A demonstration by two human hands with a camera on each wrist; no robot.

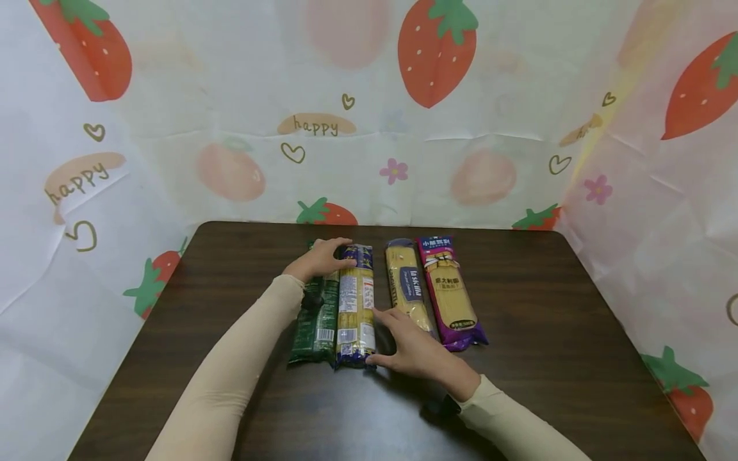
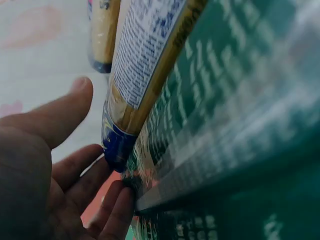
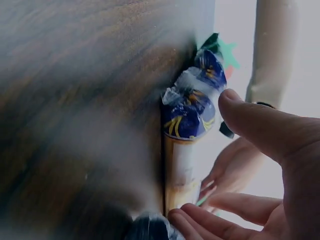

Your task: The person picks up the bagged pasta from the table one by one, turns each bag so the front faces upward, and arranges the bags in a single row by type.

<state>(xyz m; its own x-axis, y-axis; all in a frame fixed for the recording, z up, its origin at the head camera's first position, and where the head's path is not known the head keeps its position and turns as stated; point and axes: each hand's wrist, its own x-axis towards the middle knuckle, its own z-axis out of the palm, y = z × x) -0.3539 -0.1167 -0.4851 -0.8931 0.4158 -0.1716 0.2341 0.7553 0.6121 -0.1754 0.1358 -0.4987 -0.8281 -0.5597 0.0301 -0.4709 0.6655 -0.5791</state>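
A clear pack of spaghetti with blue ends [image 1: 356, 298] lies lengthwise on the table, between a green pack [image 1: 325, 314] on its left and a yellow pasta pack with a dark blue label [image 1: 401, 264] on its right. My left hand [image 1: 319, 258] reaches over the green pack to the far end of the spaghetti. In the left wrist view, its loosely spread fingers touch the blue tip [image 2: 117, 145]. My right hand [image 1: 416, 346] is at the near right side, thumb by the lower corner and fingers along the edge. In the right wrist view, its thumb and fingers [image 3: 250, 220] stay apart.
A purple and pink pasta pack [image 1: 450, 288] lies at the right of the row, slightly slanted. The dark brown table [image 1: 536, 358] meets a white sheet [image 1: 248, 83] printed with strawberries at its back and sides.
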